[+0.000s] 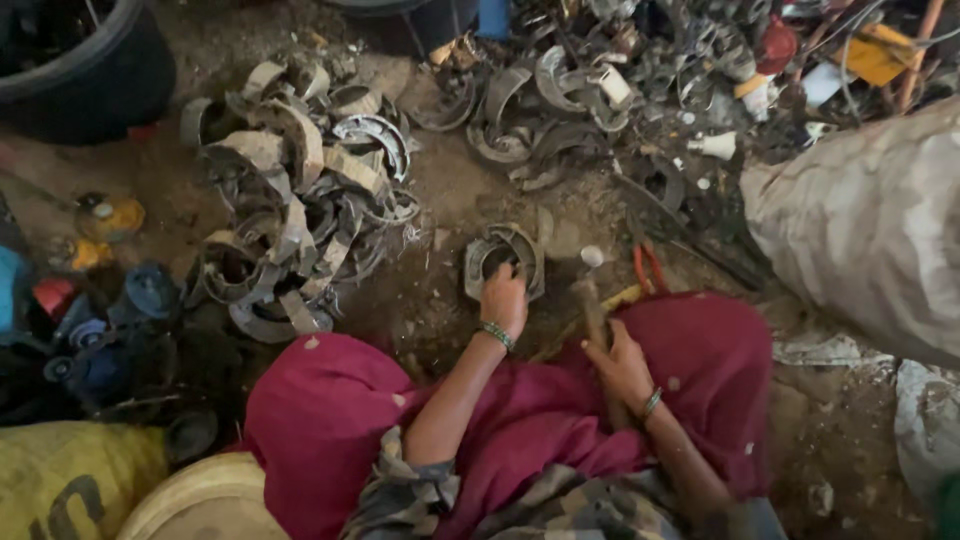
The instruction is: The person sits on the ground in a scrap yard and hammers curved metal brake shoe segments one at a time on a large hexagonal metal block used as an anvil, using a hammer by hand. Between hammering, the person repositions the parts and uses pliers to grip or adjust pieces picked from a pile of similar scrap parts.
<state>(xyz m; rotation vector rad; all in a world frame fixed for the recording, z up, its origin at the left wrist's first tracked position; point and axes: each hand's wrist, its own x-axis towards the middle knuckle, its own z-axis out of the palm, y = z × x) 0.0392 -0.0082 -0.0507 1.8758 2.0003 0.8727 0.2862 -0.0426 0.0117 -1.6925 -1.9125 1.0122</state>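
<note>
The left hand (504,296) is gripping a curved metal part (503,259) on the ground (440,200); the right hand (617,362) is clenching a hammer (592,305).

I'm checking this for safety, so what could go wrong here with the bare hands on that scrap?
1. The left hand steadies a curved metal part on the ground while the right hand grips a wooden-handled tool right beside it; a missed strike could hit the fingers.
2. Neither hand is gloved, and the part's edges may be sharp enough to cut.
3. The heap of metal pieces close by could catch or scrape a hand.
</note>
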